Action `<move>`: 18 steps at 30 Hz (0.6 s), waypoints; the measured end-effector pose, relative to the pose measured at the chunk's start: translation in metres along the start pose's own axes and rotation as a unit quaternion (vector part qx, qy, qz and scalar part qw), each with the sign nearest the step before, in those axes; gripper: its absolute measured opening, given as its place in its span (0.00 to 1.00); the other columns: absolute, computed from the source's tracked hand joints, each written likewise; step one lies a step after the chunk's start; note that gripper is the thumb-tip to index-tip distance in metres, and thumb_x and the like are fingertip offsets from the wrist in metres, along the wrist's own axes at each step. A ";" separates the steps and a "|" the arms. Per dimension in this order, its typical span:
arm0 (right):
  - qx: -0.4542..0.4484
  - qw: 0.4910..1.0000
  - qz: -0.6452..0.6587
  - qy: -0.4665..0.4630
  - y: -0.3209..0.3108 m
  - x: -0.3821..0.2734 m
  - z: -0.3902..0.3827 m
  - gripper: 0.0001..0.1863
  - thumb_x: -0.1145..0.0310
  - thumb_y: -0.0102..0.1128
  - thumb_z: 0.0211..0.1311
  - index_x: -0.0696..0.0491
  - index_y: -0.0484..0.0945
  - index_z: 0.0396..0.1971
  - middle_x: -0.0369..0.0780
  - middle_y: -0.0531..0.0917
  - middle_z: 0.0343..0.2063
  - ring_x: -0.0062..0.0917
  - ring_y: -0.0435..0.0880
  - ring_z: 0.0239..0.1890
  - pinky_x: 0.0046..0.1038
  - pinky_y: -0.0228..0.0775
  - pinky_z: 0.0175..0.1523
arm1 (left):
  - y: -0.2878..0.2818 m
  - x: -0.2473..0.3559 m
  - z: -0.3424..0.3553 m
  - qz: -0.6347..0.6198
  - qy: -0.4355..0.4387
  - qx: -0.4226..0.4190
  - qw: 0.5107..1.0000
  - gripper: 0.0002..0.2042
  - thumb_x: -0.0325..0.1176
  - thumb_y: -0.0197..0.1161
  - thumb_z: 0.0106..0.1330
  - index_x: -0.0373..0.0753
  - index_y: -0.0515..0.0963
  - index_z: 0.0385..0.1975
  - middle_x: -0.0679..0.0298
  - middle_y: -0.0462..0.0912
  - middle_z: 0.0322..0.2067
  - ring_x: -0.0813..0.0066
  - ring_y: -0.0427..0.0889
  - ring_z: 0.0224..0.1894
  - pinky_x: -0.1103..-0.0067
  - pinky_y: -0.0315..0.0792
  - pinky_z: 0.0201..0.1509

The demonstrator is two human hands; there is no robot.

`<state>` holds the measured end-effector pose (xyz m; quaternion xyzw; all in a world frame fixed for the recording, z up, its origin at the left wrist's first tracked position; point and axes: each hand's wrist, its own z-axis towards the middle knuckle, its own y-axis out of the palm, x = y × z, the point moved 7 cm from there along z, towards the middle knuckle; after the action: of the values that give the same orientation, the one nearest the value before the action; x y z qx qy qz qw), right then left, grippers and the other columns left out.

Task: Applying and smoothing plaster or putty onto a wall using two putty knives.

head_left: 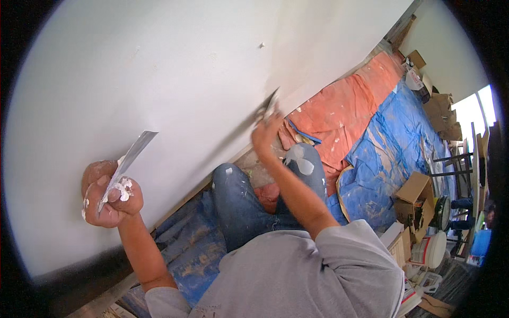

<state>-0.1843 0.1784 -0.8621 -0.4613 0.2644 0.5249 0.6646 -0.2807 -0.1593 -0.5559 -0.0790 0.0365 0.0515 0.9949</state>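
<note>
My left hand (108, 204) is closed around a wide drywall knife (131, 158) at the left, its metal blade slanting up and to the right. White compound is smeared over the fingers and thumb. Low on the white wall (201, 69), my right hand (266, 133) grips a putty knife (272, 103). This knife's blade is at or very near the wall surface; its handle is mostly hidden by my fingers, and the hand is slightly blurred. A small white knob-like bump (262, 45) stands out from the wall above it.
My knees in paint-spotted jeans (238, 196) are close to the wall's foot. An orange drop cloth (344, 111) and a blue tarp (387, 143) cover the floor. At the right stand cardboard boxes (414, 188), a white bucket (436, 250) and dark metal legs (450, 165).
</note>
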 end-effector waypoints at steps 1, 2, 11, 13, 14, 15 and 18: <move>0.025 0.995 -0.078 -0.059 0.001 -0.015 -0.030 0.35 0.85 0.47 0.54 0.62 0.62 0.67 0.54 0.70 0.56 0.45 0.71 0.58 0.38 0.62 0.64 | 0.001 0.003 0.001 -0.001 0.020 0.039 0.999 0.18 0.40 0.48 0.78 0.26 0.68 0.35 0.46 0.81 0.27 0.56 0.83 0.24 0.68 0.80 0.26; -0.035 0.998 -0.021 -0.037 0.001 -0.033 -0.059 0.34 0.86 0.47 0.54 0.62 0.64 0.66 0.55 0.70 0.56 0.46 0.71 0.59 0.39 0.61 0.65 | -0.005 0.002 -0.001 0.006 0.018 0.036 0.999 0.18 0.40 0.48 0.78 0.26 0.68 0.35 0.46 0.81 0.27 0.56 0.83 0.24 0.68 0.80 0.26; -0.050 0.944 0.267 0.186 -0.017 0.134 0.004 0.28 0.82 0.44 0.63 0.60 0.63 0.66 0.52 0.76 0.52 0.44 0.75 0.57 0.38 0.62 0.66 | -0.011 -0.003 -0.003 -0.007 -0.008 -0.001 1.000 0.16 0.40 0.51 0.78 0.28 0.66 0.39 0.44 0.81 0.28 0.52 0.84 0.27 0.64 0.82 0.29; -0.093 0.962 0.187 0.175 -0.014 0.159 0.066 0.30 0.82 0.42 0.62 0.61 0.62 0.66 0.54 0.75 0.55 0.45 0.74 0.57 0.39 0.61 0.66 | -0.007 0.006 0.008 -0.013 0.026 -0.008 1.000 0.13 0.36 0.48 0.78 0.29 0.64 0.45 0.49 0.77 0.19 0.61 0.76 0.16 0.71 0.71 0.16; -0.071 0.997 0.014 0.038 -0.033 0.199 0.106 0.31 0.82 0.42 0.60 0.61 0.62 0.67 0.56 0.74 0.56 0.47 0.73 0.57 0.40 0.61 0.66 | 0.003 0.000 0.002 -0.040 0.027 0.006 0.999 0.13 0.36 0.48 0.78 0.29 0.64 0.45 0.49 0.77 0.19 0.61 0.76 0.16 0.71 0.71 0.16; -0.080 0.996 0.021 0.041 -0.023 0.201 0.113 0.31 0.82 0.42 0.60 0.61 0.62 0.67 0.56 0.74 0.56 0.47 0.73 0.57 0.40 0.61 0.66 | -0.011 -0.011 -0.011 -0.045 -0.012 -0.009 0.999 0.16 0.38 0.50 0.78 0.28 0.64 0.46 0.45 0.79 0.26 0.57 0.80 0.23 0.68 0.77 0.23; -0.180 0.976 0.047 0.109 0.012 0.197 0.108 0.35 0.82 0.44 0.57 0.62 0.59 0.69 0.58 0.71 0.60 0.50 0.70 0.61 0.43 0.57 0.69 | -0.018 -0.011 -0.017 -0.046 -0.038 -0.001 0.998 0.19 0.41 0.53 0.77 0.26 0.63 0.46 0.41 0.82 0.34 0.55 0.84 0.30 0.66 0.82 0.30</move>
<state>-0.1487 0.3638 -0.9834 -0.6152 0.2576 0.5410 0.5123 -0.2911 -0.1808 -0.5692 -0.0795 -0.0053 0.0084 0.9968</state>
